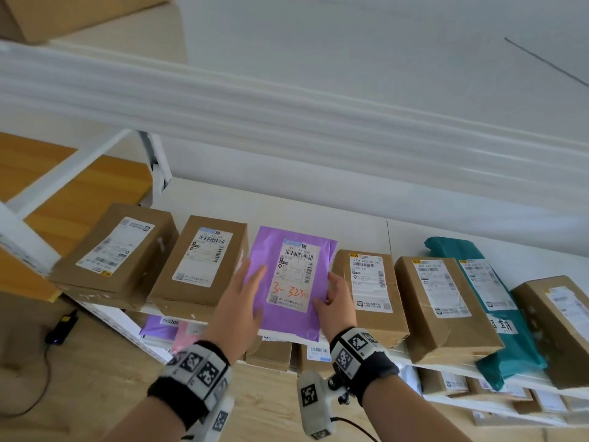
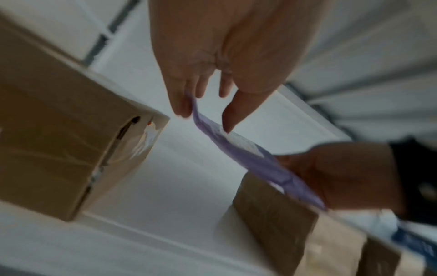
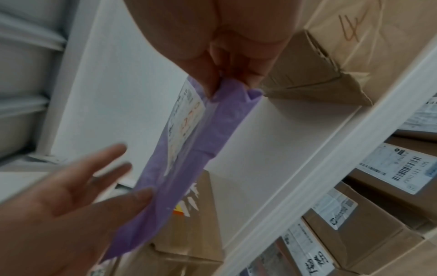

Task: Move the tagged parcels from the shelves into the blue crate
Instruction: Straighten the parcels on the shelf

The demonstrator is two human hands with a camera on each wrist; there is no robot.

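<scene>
A purple mailer parcel (image 1: 292, 275) with a white label and red handwriting is lifted and tilted above the white shelf (image 1: 318, 212), between two brown boxes. My right hand (image 1: 334, 295) pinches its right edge, thumb on top. In the right wrist view the right hand (image 3: 224, 74) grips the parcel's (image 3: 189, 158) corner. My left hand (image 1: 247, 282) has straight, spread fingers against the left edge. In the left wrist view the parcel's (image 2: 248, 158) edge runs between the left hand's (image 2: 205, 110) finger and thumb tip, touching both. The blue crate is out of view.
Brown boxes (image 1: 204, 263) (image 1: 369, 288) flank the gap closely. More boxes (image 1: 443, 301) and a teal mailer (image 1: 497, 301) lie to the right. A white shelf beam (image 1: 287, 116) runs overhead. The lower shelf (image 1: 271, 352) holds more parcels. A black device (image 1: 60, 330) lies on the floor.
</scene>
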